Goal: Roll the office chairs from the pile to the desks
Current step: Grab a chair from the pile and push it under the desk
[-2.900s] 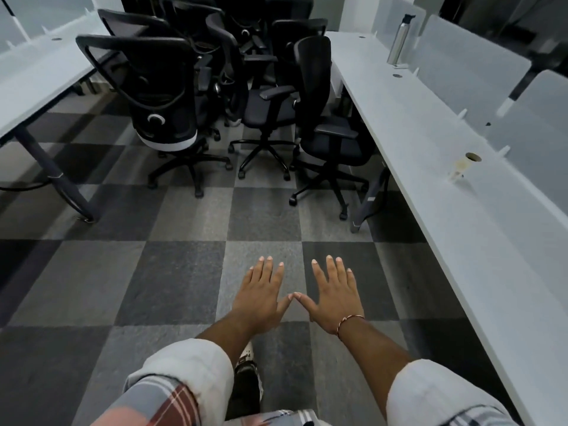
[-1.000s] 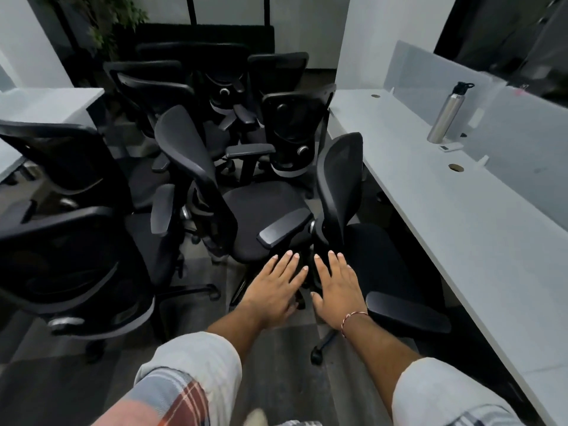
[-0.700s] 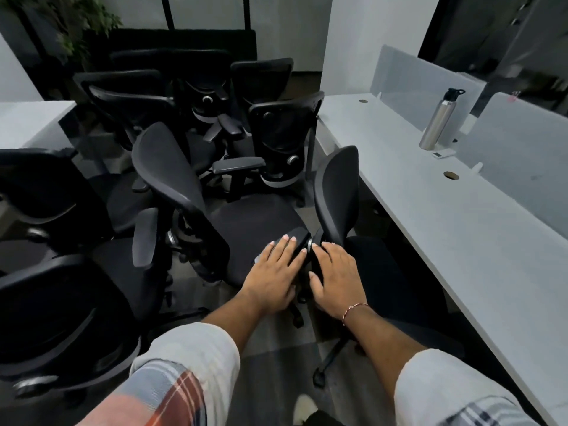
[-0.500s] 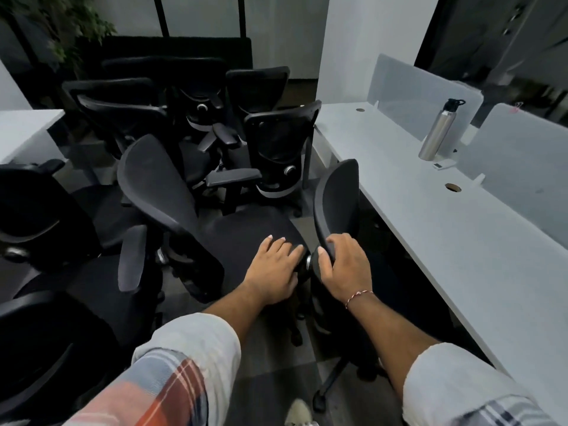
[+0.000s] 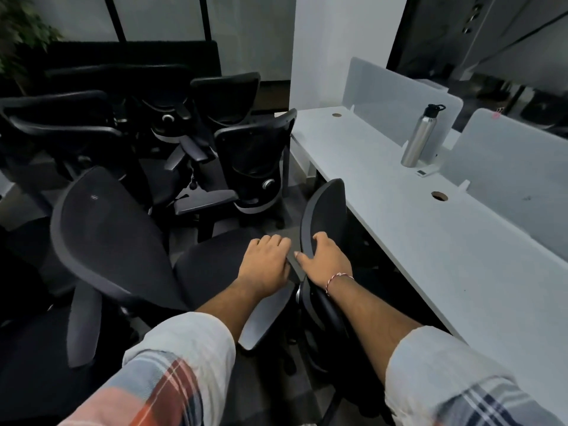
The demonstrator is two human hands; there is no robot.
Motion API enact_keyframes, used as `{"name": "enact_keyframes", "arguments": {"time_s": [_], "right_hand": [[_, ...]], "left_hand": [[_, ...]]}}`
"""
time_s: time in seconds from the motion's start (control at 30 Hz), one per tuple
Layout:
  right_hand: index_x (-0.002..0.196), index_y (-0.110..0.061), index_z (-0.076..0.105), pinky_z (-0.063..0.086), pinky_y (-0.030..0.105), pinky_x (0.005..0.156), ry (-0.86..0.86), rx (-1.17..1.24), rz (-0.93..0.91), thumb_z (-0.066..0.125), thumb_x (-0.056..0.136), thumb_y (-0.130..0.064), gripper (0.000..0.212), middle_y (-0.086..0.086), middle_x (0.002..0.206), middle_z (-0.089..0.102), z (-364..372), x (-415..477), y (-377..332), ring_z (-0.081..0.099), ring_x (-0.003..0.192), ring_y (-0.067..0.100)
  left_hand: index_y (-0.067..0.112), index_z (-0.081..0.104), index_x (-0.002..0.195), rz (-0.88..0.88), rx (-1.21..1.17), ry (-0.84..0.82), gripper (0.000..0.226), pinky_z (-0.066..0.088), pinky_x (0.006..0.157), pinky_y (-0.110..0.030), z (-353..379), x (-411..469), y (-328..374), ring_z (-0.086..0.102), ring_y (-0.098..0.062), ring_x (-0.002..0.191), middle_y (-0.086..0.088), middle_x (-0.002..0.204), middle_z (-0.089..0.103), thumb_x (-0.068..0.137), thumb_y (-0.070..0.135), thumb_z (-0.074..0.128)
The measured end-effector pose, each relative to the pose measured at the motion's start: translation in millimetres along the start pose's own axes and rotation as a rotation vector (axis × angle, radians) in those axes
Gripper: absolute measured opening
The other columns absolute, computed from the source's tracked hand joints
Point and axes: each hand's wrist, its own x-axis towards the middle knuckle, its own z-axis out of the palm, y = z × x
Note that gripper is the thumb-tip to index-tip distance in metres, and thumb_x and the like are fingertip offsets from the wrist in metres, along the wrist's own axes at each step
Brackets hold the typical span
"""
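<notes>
Chair backrest (image 5: 329,207), edge-on beside surface (image 5: 430,241): right hand (image 5: 327,261) fingers (image 5: 319,238) curling round its rim; left hand (image 5: 266,259) seemingly clasping neighbouring armrest (image 5: 267,315).

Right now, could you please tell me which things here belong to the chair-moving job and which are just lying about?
Job: left hand holding an armrest; right hand gripping a chair backrest; piled chairs; desk.
Lying about: steel bottle; divider panels; plant.
</notes>
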Motion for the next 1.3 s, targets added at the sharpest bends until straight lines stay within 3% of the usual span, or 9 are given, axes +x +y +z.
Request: {"name": "enact_keyframes", "arguments": {"time_s": [0.1,0.27,0.47,0.63,0.8,0.93,1.03,1.17,1.3], "right_hand": [[0.128,-0.014,0.044,0.053,0.039,0.082,-0.129,-0.051,0.167,0.068,0.08,-0.056,0.068,0.007,0.124,0.055,4.1,13.1,-9.4,0.06,0.106,0.029],[0.13,-0.011,0.045,0.05,0.034,0.078,-0.168,-0.069,0.306,0.059,0.085,-0.026,0.05,0.01,0.122,0.062,11.2,15.3,-26.2,0.062,0.108,0.029],[0.151,-0.015,0.031,0.052,0.037,0.093,-0.159,-0.01,0.341,0.059,0.085,-0.023,0.072,0.009,0.133,0.059,15.9,7.3,-26.4,0.059,0.117,0.028],[0.15,-0.023,0.034,0.052,0.034,0.088,-0.188,0.024,0.343,0.062,0.084,-0.025,0.071,0.005,0.129,0.062,16.3,-11.5,-18.0,0.062,0.111,0.024],[0.154,-0.033,0.029,0.046,0.025,0.083,-0.224,0.034,0.324,0.067,0.084,-0.026,0.08,0.002,0.131,0.06,6.3,-46.8,-6.6,0.06,0.105,0.018],[0.146,-0.04,0.038,0.049,0.029,0.084,-0.27,0.046,0.299,0.071,0.083,-0.026,0.073,-0.006,0.108,0.062,-7.4,-81.2,4.8,0.061,0.094,0.014],[0.145,-0.046,0.039,0.048,0.029,0.083,-0.295,0.043,0.308,0.072,0.082,-0.025,0.074,-0.008,0.103,0.062,-18.0,-109.1,15.4,0.06,0.092,0.013],[0.14,-0.048,0.046,0.051,0.031,0.086,-0.277,-0.025,0.339,0.072,0.078,-0.02,0.073,-0.007,0.106,0.066,-28.4,-142.8,30.2,0.062,0.095,0.015],[0.12,-0.044,0.062,0.053,0.031,0.076,-0.278,-0.121,0.389,0.066,0.074,-0.017,0.053,-0.005,0.095,0.067,-37.7,-170.8,45.9,0.063,0.088,0.018]], "left_hand": [[0.017,0.045,0.138,0.042,0.016,-0.056,0.05,0.039,0.097,-0.039,1.0,14.9,-11.4,0.049,-0.026,0.118,-0.004,0.129,0.051,0.09,0.032,0.05],[0.018,0.018,0.158,0.163,0.036,-0.165,0.078,0.029,0.114,-0.042,3.8,37.8,-26.1,0.023,-0.027,0.147,-0.009,0.159,0.026,0.09,0.028,0.055],[0.024,0.003,0.161,0.355,0.123,-0.235,0.084,0.024,0.117,-0.041,3.2,55.1,-31.2,0.001,-0.026,0.154,-0.01,0.168,0.002,0.095,0.029,0.056],[0.022,-0.005,0.16,0.495,0.198,-0.28,0.081,0.022,0.119,-0.042,-2.0,69.2,-29.0,-0.007,-0.025,0.155,-0.01,0.168,-0.007,0.098,0.021,0.047],[0.016,0.0,0.16,0.583,0.224,-0.264,0.074,0.016,0.121,-0.044,3.6,59.2,-21.8,-0.011,-0.026,0.154,-0.012,0.167,-0.013,0.098,0.019,0.04],[0.014,0.014,0.158,0.65,0.195,-0.24,0.066,0.01,0.123,-0.044,1.5,47.8,-10.1,-0.008,-0.028,0.155,-0.012,0.168,-0.001,0.097,0.016,0.04],[0.017,0.03,0.148,0.718,0.188,-0.221,0.06,0.009,0.123,-0.044,1.4,40.4,2.5,0.007,-0.03,0.154,-0.01,0.16,0.026,0.093,0.024,0.052],[0.024,0.049,0.126,0.831,0.223,-0.203,0.044,0.017,0.12,-0.041,-2.7,30.7,22.9,0.046,-0.024,0.128,0.0,0.125,0.056,0.086,0.041,0.06],[0.027,0.059,0.111,0.907,0.291,-0.219,0.038,0.033,0.101,-0.038,-16.1,15.5,55.4,0.058,-0.021,0.111,0.003,0.11,0.065,0.083,0.051,0.068]]}}
